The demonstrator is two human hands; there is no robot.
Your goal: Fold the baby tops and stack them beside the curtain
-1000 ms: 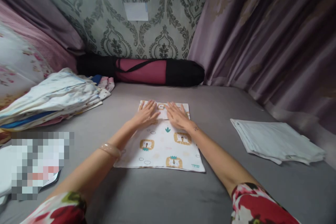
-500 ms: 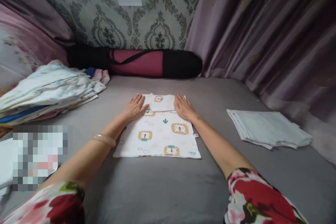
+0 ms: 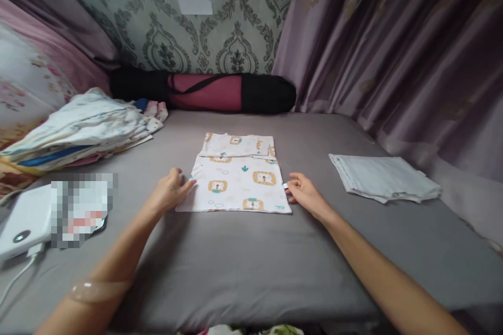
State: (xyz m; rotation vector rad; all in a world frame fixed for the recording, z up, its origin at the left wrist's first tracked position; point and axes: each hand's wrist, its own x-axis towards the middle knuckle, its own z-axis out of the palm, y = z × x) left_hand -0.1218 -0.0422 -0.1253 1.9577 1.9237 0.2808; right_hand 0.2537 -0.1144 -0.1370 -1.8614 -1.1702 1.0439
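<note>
A white cloth garment point(image 3: 231, 183) printed with tan lion faces and green leaves lies flat in front of me, its far part folded over toward me. My left hand point(image 3: 171, 188) is at its left edge, thumb stretched toward the fabric and fingers partly curled. On the opposite side, my right hand point(image 3: 306, 193) is beside the right edge, near a small white tag point(image 3: 285, 186). Its fingers are loosely bent and apart, and I see no cloth gripped in either hand.
A folded pale garment point(image 3: 383, 177) lies to the right. Piled clothes point(image 3: 94, 120) are at the left, with a white power bank point(image 3: 29, 220) and cable nearer me. A black and maroon rolled bag point(image 3: 204, 91) lies along the wall on the grey bed sheet point(image 3: 236, 261).
Both hands have lifted off the garment's folded far part and come back toward me, to its left and right sides. The view has shifted slightly, showing the power bank.
</note>
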